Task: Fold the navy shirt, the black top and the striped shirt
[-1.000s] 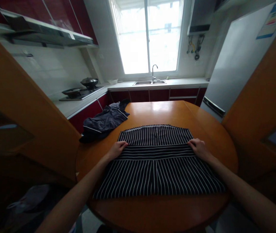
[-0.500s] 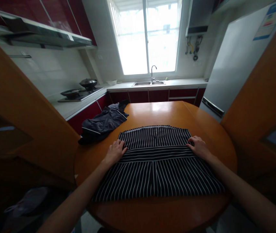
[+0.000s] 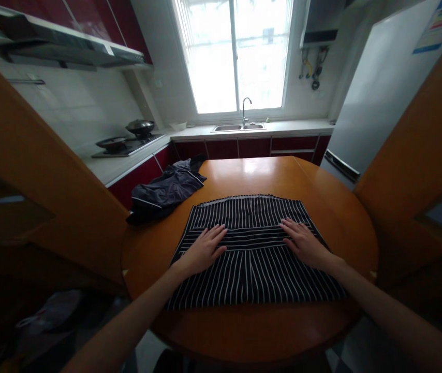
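A black garment with white stripes (image 3: pixel 250 280), shorts or a skirt by its look, lies spread flat in front of me. Its wide waistband (image 3: pixel 252 239) runs crosswise, with a gathered band above it. On the left part of the waistband my left hand (image 3: pixel 204 250) rests palm down, fingers extended. My right hand (image 3: pixel 302 242) lies likewise on the right part, its fingers stretched out. Neither hand grips the cloth. Beneath the garment is the round wooden table (image 3: pixel 236 331).
A crumpled dark garment with white piping (image 3: pixel 166 191) lies at the table's left edge. Beyond are a stove with pans (image 3: pixel 139 127), a sink with a faucet (image 3: pixel 246 111) and a fridge (image 3: pixel 376 93). Wooden panels (image 3: pixel 50 145) flank the table.
Both my hands have let go of the striped garment's side edges and moved inward onto the waistband, where they lie flat. The dark garment has stayed in place.
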`<state>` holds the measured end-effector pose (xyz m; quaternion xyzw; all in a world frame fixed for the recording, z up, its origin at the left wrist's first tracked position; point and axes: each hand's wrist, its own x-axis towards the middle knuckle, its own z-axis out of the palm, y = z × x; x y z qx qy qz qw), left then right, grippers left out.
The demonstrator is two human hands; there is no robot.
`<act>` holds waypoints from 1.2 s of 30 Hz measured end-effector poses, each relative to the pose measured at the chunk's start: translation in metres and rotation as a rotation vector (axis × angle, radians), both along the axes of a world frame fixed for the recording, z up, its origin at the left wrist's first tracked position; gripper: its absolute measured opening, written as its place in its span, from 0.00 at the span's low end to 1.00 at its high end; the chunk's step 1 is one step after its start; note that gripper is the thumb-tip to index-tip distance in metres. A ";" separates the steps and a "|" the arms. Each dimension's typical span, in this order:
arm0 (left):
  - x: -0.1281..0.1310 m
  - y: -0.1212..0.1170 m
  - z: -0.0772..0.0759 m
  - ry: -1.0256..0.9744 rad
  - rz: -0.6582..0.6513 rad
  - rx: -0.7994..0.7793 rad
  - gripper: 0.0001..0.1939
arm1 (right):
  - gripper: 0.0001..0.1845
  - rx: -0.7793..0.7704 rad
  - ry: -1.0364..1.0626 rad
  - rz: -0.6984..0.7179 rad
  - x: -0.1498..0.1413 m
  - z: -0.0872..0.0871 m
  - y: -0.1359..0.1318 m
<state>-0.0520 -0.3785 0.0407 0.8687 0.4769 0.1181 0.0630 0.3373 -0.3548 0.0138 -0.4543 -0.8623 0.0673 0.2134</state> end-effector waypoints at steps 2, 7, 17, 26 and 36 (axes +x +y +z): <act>0.029 0.016 0.002 -0.050 -0.022 0.001 0.26 | 0.25 0.006 -0.011 0.013 -0.023 0.003 0.010; 0.070 0.056 -0.001 -0.134 0.032 -0.068 0.15 | 0.17 -0.055 -0.102 -0.021 -0.058 0.011 0.036; 0.060 0.052 -0.003 -0.067 0.047 -0.019 0.16 | 0.16 -0.022 -0.186 -0.123 -0.035 -0.002 0.036; -0.048 0.019 -0.037 0.180 0.318 -0.048 0.31 | 0.33 -0.114 -0.247 -0.239 0.047 -0.041 0.041; -0.080 -0.062 -0.003 0.049 0.185 -0.045 0.32 | 0.31 -0.004 -0.107 -0.095 0.068 -0.001 -0.032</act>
